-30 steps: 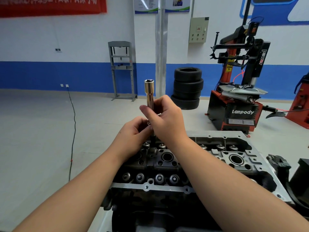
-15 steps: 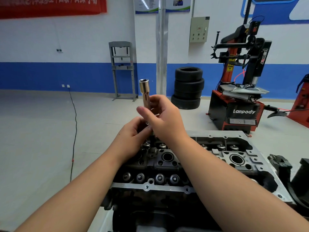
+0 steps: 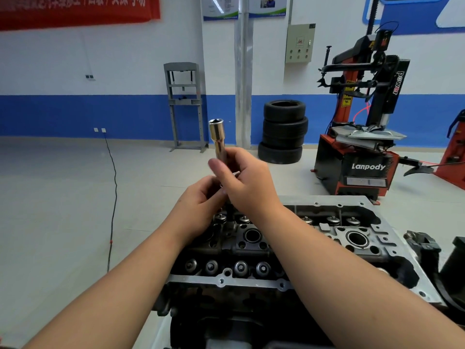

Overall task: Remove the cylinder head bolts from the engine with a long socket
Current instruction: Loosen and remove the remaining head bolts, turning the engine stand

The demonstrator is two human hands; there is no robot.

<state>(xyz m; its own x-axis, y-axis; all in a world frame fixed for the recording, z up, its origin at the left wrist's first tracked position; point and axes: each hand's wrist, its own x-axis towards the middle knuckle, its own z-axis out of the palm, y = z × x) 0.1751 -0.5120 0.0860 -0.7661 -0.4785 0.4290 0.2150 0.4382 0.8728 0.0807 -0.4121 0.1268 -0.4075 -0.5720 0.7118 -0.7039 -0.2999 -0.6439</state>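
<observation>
A long chrome socket (image 3: 218,138) stands upright above the far left part of the cylinder head (image 3: 254,248), its open end up. My right hand (image 3: 245,182) is wrapped around the socket's lower shaft. My left hand (image 3: 198,210) sits just below and to the left, fingers closed against the socket's bottom end, which is hidden between both hands. The engine (image 3: 377,250) is dark and oily, with valve springs in rows and round plug wells along the middle. Whether a bolt hangs in the socket is hidden.
A stack of tyres (image 3: 284,132) stands behind the engine by a metal pillar (image 3: 242,71). A red and black tyre changer (image 3: 362,137) is at the right. A grey press frame (image 3: 185,104) stands by the wall. A black cable (image 3: 113,195) runs across the floor at left.
The socket's top has tilted slightly to the left, and my right thumb has shifted along the shaft. Both hands stay over the same spot of the head.
</observation>
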